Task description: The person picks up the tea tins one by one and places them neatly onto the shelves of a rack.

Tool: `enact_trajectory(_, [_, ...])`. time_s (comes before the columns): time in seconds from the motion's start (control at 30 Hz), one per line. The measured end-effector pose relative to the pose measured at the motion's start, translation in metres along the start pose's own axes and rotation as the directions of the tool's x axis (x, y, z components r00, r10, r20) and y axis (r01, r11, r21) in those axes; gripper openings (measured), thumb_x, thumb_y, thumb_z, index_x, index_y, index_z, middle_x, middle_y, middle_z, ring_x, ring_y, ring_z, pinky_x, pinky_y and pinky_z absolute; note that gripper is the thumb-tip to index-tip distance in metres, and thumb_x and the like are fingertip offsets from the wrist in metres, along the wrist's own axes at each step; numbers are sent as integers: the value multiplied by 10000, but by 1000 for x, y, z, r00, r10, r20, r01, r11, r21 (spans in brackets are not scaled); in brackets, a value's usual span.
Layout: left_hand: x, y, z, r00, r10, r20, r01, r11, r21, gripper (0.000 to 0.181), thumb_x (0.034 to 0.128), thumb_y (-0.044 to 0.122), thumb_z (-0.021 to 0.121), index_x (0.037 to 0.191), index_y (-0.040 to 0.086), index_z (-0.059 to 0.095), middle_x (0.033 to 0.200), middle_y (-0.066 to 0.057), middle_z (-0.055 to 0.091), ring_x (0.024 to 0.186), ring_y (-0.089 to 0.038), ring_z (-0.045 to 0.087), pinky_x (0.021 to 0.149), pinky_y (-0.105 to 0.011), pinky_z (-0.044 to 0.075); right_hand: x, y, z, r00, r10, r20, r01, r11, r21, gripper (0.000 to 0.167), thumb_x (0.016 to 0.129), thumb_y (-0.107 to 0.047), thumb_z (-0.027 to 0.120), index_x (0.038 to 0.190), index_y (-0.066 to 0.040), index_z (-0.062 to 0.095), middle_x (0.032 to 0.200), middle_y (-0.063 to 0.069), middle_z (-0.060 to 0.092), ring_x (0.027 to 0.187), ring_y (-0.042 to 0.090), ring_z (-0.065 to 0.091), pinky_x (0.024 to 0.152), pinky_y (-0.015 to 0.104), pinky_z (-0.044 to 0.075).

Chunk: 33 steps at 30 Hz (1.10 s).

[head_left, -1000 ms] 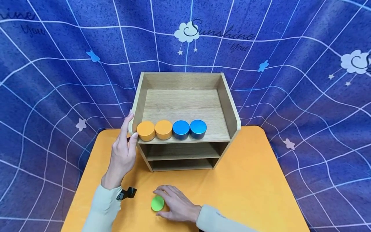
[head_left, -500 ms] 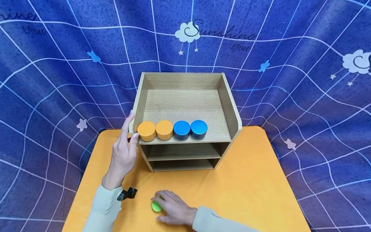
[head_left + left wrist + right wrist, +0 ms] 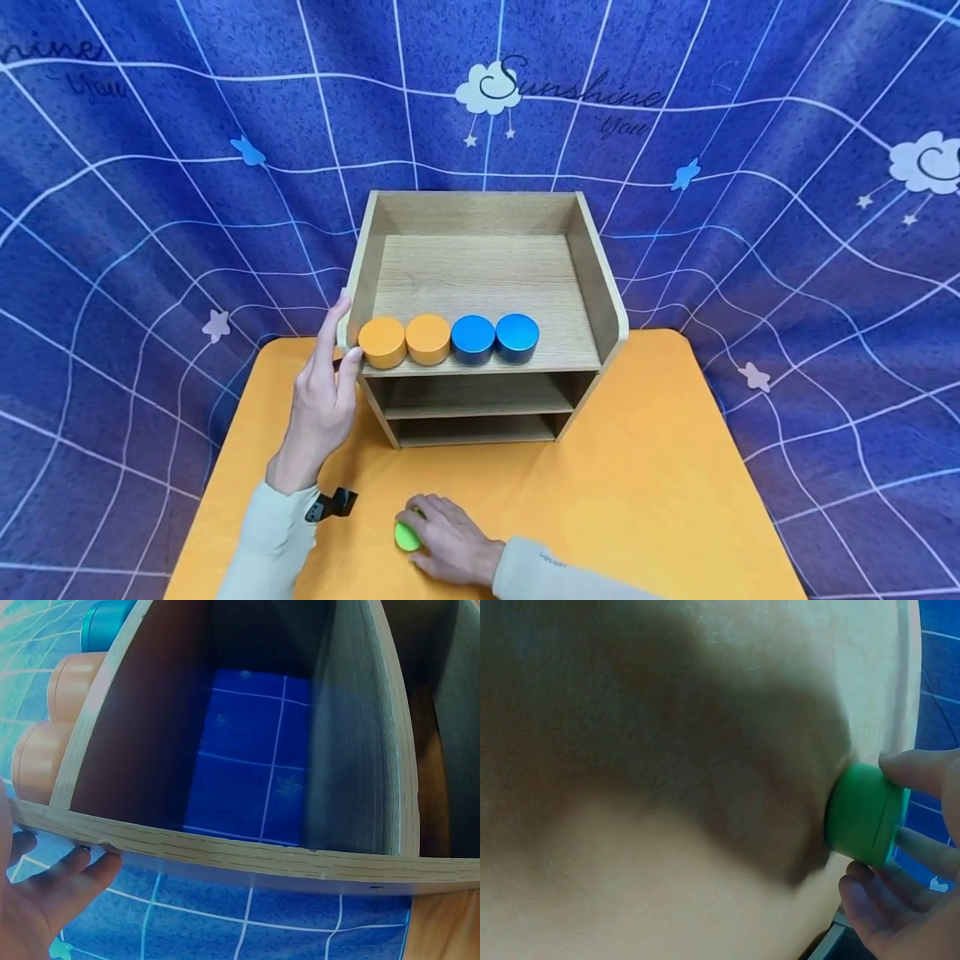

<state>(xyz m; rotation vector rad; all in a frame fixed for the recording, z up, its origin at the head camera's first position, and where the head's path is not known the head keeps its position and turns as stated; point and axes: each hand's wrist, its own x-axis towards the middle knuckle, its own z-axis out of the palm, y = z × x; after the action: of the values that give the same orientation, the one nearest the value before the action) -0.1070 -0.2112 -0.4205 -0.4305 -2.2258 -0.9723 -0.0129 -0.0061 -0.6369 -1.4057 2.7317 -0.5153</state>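
In the head view my left hand [image 3: 322, 408] rests against the left side of a small wooden shelf [image 3: 480, 267], its fingers fairly straight. The left wrist view has those fingers [image 3: 67, 889] touching the outer face of the side panel. The thumb lies at the front corner beside an orange round tin [image 3: 382, 342]. Lower down, my right hand [image 3: 453, 542] holds a small green round tin [image 3: 407, 536] on the table. Seen from the right wrist, thumb and fingers sit on opposite sides of that green tin [image 3: 862, 814]. The hand covers part of it in the head view.
A second orange tin [image 3: 428, 338] and two blue tins, one dark blue tin [image 3: 473, 339] and its neighbour [image 3: 517, 337], line the shelf's top front edge. The shelf stands on an orange tablecloth [image 3: 652, 467]. A blue patterned curtain [image 3: 480, 133] surrounds the table.
My right hand's fingers have closed in around the green tin, covering more of its top. The left hand has kept its place at the shelf.
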Motion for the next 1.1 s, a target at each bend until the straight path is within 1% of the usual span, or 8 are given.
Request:
enact_trajectory(0.17, [1, 0, 1, 1000, 19, -17, -19, 1000, -8, 589, 1132, 112, 519, 1693, 127, 341, 1706, -24, 415, 1078, -374, 664, 803, -541, 512, 1, 1, 1, 1000, 12, 1, -12, 1000, 13, 530, 929, -340, 859, 1391, -195, 644, 1339, -20, 600, 1173, 88, 590, 1043, 282, 513])
enact_trajectory(0.3, [1, 0, 1, 1000, 20, -17, -20, 1000, -9, 590, 1133, 112, 515, 1695, 133, 337, 1708, -18, 411, 1246, -386, 639, 898, -574, 513, 1, 2, 1, 1000, 11, 5, -11, 1000, 23, 526, 932, -332, 856, 1392, -194, 641, 1342, -16, 600, 1178, 95, 592, 1051, 300, 517])
enact_trajectory(0.4, [1, 0, 1, 1000, 24, -8, -24, 1000, 3, 614, 1118, 76, 528, 1696, 126, 329, 1708, -26, 411, 1031, -334, 680, 820, -470, 523, 1, 2, 1, 1000, 10, 8, -11, 1000, 28, 523, 933, -328, 855, 1391, -193, 642, 1338, -20, 599, 1177, 88, 588, 1046, 295, 517])
enact_trajectory(0.57, [1, 0, 0, 999, 35, -2, -35, 999, 21, 644, 1098, 32, 544, 1697, 117, 323, 1706, -41, 415, 596, -165, 348, 578, -302, 321, 1, 3, 0, 1000, 8, -1, -8, 1000, 30, 511, 931, -322, 857, 1379, -189, 649, 1330, -21, 608, 1176, 87, 592, 1039, 286, 517])
enact_trajectory(0.77, [1, 0, 0, 1000, 30, -7, -30, 999, 12, 630, 1109, 54, 536, 1698, 125, 324, 1710, -28, 408, 645, -225, 464, 616, -362, 391, -1, 4, -1, 1000, 5, -22, -4, 999, 39, 499, 926, -313, 863, 1362, -188, 656, 1317, -22, 610, 1159, 83, 593, 1020, 270, 520])
enact_trajectory(0.87, [1, 0, 0, 1000, 25, -9, -25, 1000, 8, 619, 1113, 60, 532, 1695, 123, 331, 1708, -27, 411, 951, -313, 666, 797, -462, 524, -2, 4, -3, 1000, 3, -30, -2, 999, 47, 500, 922, -303, 866, 1360, -184, 659, 1316, -19, 611, 1152, 81, 593, 1022, 264, 517])
enact_trajectory(1.0, [0, 0, 0, 1000, 10, 3, -10, 1000, 2, 638, 1110, 49, 534, 1703, 139, 315, 1719, 0, 391, 1363, -342, 581, 1027, -583, 478, -5, 4, -10, 999, 0, -47, 3, 999, 53, 491, 924, -292, 859, 1359, -167, 669, 1307, -13, 617, 1142, 78, 596, 1017, 247, 510])
enact_trajectory(1.1, [0, 0, 0, 1000, 4, 10, -4, 1000, -1, 653, 1107, 42, 536, 1708, 147, 303, 1725, 8, 379, 1227, -348, 639, 968, -549, 511, -6, 6, -18, 998, 9, -58, -5, 998, 70, 482, 930, -274, 853, 1361, -154, 673, 1304, -7, 616, 1137, 83, 594, 1017, 253, 510])
